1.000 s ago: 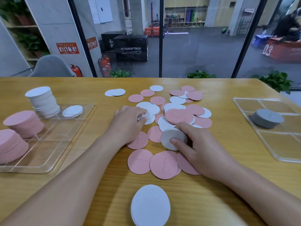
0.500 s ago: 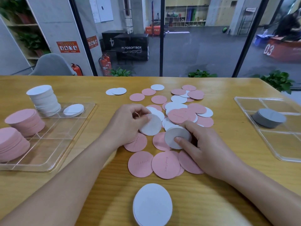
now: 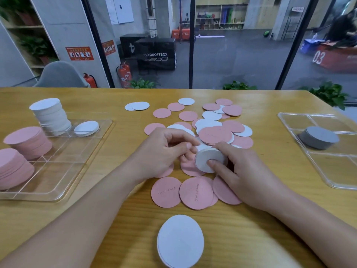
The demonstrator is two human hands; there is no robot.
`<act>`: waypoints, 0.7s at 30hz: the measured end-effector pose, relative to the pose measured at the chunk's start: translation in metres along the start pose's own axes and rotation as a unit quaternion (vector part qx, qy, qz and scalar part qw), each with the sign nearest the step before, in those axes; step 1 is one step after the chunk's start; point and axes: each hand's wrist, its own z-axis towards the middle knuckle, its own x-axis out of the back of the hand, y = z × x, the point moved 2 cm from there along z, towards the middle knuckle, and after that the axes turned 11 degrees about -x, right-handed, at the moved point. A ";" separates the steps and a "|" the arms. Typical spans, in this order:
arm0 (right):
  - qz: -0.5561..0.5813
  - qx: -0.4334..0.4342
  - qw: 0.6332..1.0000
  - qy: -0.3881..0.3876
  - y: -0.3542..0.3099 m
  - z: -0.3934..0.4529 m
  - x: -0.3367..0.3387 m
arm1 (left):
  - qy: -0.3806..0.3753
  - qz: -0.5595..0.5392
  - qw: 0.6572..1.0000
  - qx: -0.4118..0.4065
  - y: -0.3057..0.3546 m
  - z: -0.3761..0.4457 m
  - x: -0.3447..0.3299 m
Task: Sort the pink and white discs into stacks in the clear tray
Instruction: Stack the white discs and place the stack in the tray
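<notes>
Pink and white discs lie scattered over the middle of the wooden table. My right hand grips a small stack of white discs between thumb and fingers, just above the pile. My left hand has its fingers curled against the left edge of that same stack. A clear tray at the left holds a tall white stack, a low white stack and two pink stacks. Three pink discs lie before my hands.
A small stack of white discs sits near the table's front edge. A second clear tray at the right holds a grey stack. Behind the table is a glass wall, with a grey chair at the far left.
My left hand picked a white disc off the pile and brought it right onto the stack in my right hand. Both hands now meet at that stack.
</notes>
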 end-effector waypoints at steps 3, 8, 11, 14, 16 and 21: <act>0.004 -0.005 1.000 -0.005 0.001 0.001 -0.001 | 0.073 0.201 0.977 0.013 -0.022 0.002 0.011; 0.002 -0.008 1.000 -0.013 0.000 0.001 -0.001 | 0.021 0.295 0.954 0.053 -0.033 0.012 0.011; 0.004 -0.010 1.000 -0.013 -0.001 0.001 -0.001 | -0.030 0.344 0.936 0.065 -0.039 0.018 0.006; 0.002 -0.011 1.000 -0.013 0.000 0.001 -0.001 | -0.068 0.410 0.906 0.075 -0.039 0.019 0.004; 0.005 -0.013 1.000 -0.012 0.000 0.001 -0.001 | -0.056 0.429 0.899 0.064 -0.034 0.019 0.005; 0.003 -0.013 1.000 -0.014 0.001 0.001 -0.001 | 0.004 0.294 0.952 0.084 -0.028 0.013 0.008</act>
